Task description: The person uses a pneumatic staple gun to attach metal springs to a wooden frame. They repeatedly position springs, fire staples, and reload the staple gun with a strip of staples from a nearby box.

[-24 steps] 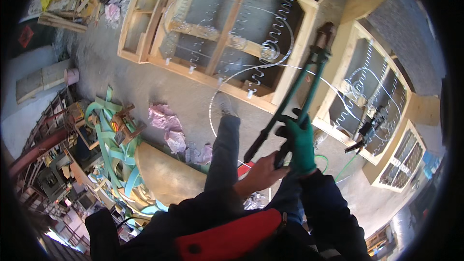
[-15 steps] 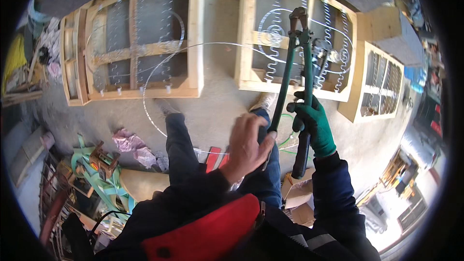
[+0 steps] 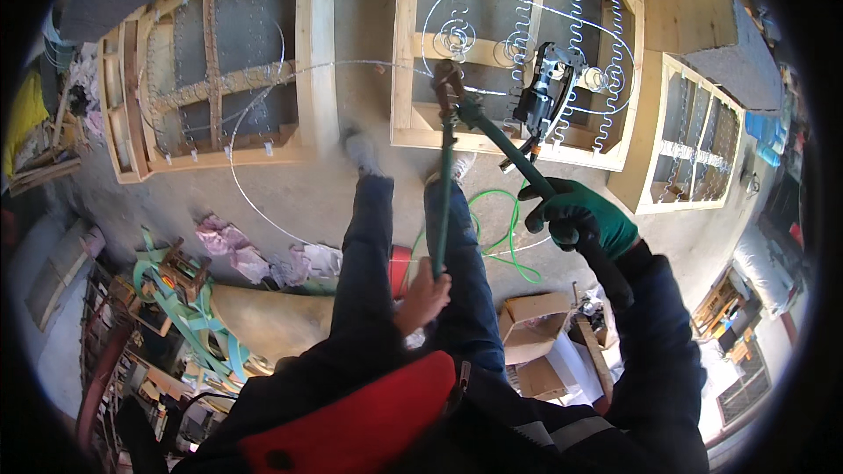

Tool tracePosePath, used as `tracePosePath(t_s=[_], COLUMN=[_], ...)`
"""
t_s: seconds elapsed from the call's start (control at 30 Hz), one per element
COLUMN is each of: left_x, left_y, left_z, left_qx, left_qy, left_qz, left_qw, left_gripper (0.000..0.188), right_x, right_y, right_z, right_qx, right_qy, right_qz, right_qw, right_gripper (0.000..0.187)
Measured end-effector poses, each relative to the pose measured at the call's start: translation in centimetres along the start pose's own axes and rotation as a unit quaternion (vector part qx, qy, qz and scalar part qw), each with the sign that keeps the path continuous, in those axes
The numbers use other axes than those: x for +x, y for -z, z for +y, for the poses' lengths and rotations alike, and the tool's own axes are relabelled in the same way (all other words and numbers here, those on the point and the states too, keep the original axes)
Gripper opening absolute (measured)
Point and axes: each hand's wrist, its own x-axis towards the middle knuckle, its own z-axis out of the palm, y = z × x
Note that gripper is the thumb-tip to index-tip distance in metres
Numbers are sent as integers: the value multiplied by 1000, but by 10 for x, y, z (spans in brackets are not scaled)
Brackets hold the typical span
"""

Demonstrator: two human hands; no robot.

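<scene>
I hold a pair of long green bolt cutters (image 3: 446, 175) with both hands, the two handles spread wide apart. My bare left hand (image 3: 423, 300) is wrapped round the lower end of the left handle. On the right handle, near its dark grip, my right hand (image 3: 587, 215) is closed in a green and black glove. The rusty cutter head sits beside a thin pale wire (image 3: 351, 62), over the near left part of a wooden frame (image 3: 402, 79). Whether the jaws touch the wire I cannot tell. That wire runs in wide loops across this frame and another wooden frame (image 3: 316, 35) to the left.
Zigzag springs (image 3: 575, 9) span the frames. A black and silver air tool (image 3: 546, 92) lies on the middle one, with a green hose (image 3: 518, 237) on the floor. A third frame (image 3: 654, 193) stands right. Cardboard boxes (image 3: 531, 316) and green strapping (image 3: 206, 333) lie near my legs.
My left hand has closed on the left handle. Both handles have swung apart, and the cutter head has moved left and nearer. My left foot has shifted toward the gap between the frames.
</scene>
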Motion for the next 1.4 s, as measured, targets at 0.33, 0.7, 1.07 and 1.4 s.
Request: tracePosePath(t_s=[0.33, 0.7, 1.07, 1.4], left_x=[32, 46, 64, 84], left_y=[25, 42, 73, 100], left_z=[-45, -62, -72, -75], left_qx=[-93, -92, -55, -45], left_qy=[58, 48, 7, -8], left_qz=[23, 25, 69, 82], left_qw=[994, 994, 996, 996], left_gripper=[15, 16, 16, 24], right_x=[73, 93, 108, 136], right_y=[-23, -18, -14, 13], right_z=[-49, -94, -113, -128], right_qx=[-222, -188, -200, -278], right_qy=[10, -20, -7, 29], right_qz=[-69, -108, -84, -145], right_qw=[973, 976, 976, 949], right_gripper=[20, 18, 20, 28])
